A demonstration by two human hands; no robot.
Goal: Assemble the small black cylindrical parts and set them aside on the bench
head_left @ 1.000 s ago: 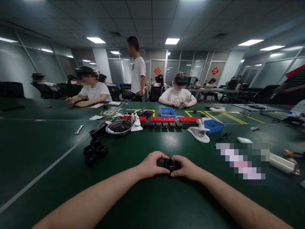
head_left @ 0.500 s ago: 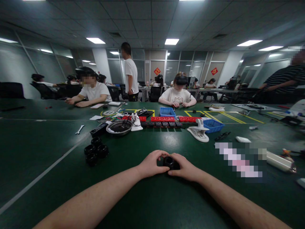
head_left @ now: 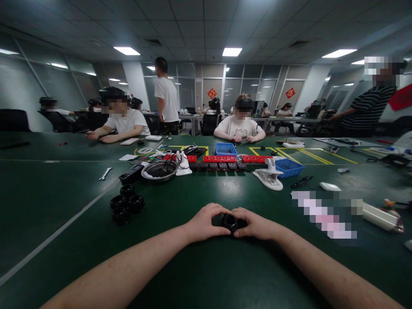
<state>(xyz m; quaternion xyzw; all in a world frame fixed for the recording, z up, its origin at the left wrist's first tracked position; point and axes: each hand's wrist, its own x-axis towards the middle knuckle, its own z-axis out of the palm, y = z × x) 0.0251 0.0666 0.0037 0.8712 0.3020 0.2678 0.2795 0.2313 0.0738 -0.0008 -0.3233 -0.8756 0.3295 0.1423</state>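
A glossy black ring-shaped part (head_left: 230,220) with a hollow centre rests on or just above the green table, straight in front of me. Around its left side curve the thumb and fingers of my left hand (head_left: 208,222). My right hand (head_left: 254,223) grips the same part from the right, thumb at the near edge and fingers at the far edge. Some of the fingertips behind the part are hidden. Off to the left stands a cluster of several similar black round parts (head_left: 127,203), apart from both hands.
Beyond my hands are a metal bowl (head_left: 160,177), red and black socket strips (head_left: 220,165), a white clip base (head_left: 269,176) and blue bins (head_left: 288,168). A wrench (head_left: 105,174) lies left, a metallic cylinder (head_left: 381,216) right. Co-workers (head_left: 240,122) sit across the table (head_left: 180,274).
Both hands stay on the black part, with a slight shift of the right hand's fingers around it. The view has turned slightly, and the standing people in the background have moved.
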